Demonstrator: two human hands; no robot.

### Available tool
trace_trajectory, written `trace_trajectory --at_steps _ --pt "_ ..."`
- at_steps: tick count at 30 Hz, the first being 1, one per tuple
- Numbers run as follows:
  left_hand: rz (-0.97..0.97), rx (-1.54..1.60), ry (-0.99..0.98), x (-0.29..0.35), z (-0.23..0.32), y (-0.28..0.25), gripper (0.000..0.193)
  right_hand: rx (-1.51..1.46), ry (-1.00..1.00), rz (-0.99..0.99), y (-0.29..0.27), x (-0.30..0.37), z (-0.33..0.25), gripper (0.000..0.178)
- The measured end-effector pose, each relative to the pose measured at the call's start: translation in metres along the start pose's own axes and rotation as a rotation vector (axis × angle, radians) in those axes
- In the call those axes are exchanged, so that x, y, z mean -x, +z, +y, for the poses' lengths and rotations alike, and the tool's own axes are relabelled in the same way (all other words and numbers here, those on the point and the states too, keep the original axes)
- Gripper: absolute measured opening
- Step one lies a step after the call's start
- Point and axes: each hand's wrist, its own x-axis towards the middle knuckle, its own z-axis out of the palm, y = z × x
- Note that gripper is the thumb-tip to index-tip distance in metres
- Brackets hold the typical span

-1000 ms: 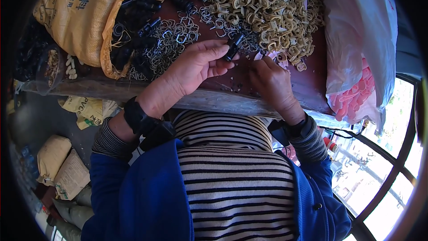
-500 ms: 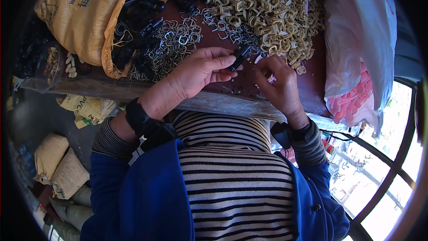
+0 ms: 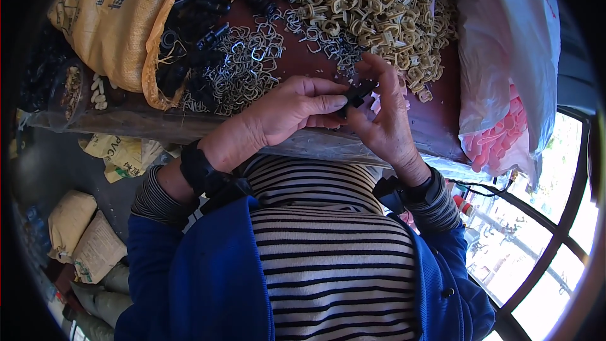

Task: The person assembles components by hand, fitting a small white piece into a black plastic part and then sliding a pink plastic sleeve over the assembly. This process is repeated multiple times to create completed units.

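Note:
My left hand [image 3: 293, 108] pinches a short black plastic fitting [image 3: 360, 93] between thumb and fingers, above the near part of the table. My right hand [image 3: 390, 123] is closed around the fitting's other end, its thumb below and its fingers on the far side. A small pink piece [image 3: 377, 103] shows at the right palm, partly hidden; I cannot tell whether it is held. Beyond my hands lie bent silvery metal clips [image 3: 252, 57] and a large heap of beige plastic clips [image 3: 379, 16].
An orange woven sack [image 3: 123, 25] with black fittings [image 3: 211, 38] spilling from it lies at the left. A whitish plastic bag [image 3: 505, 44] of pink pieces [image 3: 502, 132] stands right. The reddish table [image 3: 303, 66] has a plastic-covered front edge. Sacks [image 3: 98, 246] lie on the floor.
My right hand has moved left and up to the fitting and now touches it. The fitting has shifted slightly right and down with my left hand.

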Motion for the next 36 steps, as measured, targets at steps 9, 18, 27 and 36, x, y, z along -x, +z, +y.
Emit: trace_trajectory --at_steps 9,18,27,36 --pt "-0.058 -0.086 -0.042 -0.001 -0.004 -0.004 0.029 -0.300 0.096 -0.116 0.010 0.002 0.002 0.060" --pt "0.071 0.141 0.065 0.006 0.001 -0.022 0.021 0.245 -0.167 -0.112 -0.010 -0.032 0.018 0.029" --pt "0.195 0.250 0.209 0.022 0.009 -0.030 0.015 0.711 -0.410 -0.023 0.037 -0.069 0.039 0.005" --pt "0.204 0.233 0.231 0.019 0.009 -0.030 0.014 -0.026 -0.106 -0.113 0.007 -0.060 0.031 0.016"
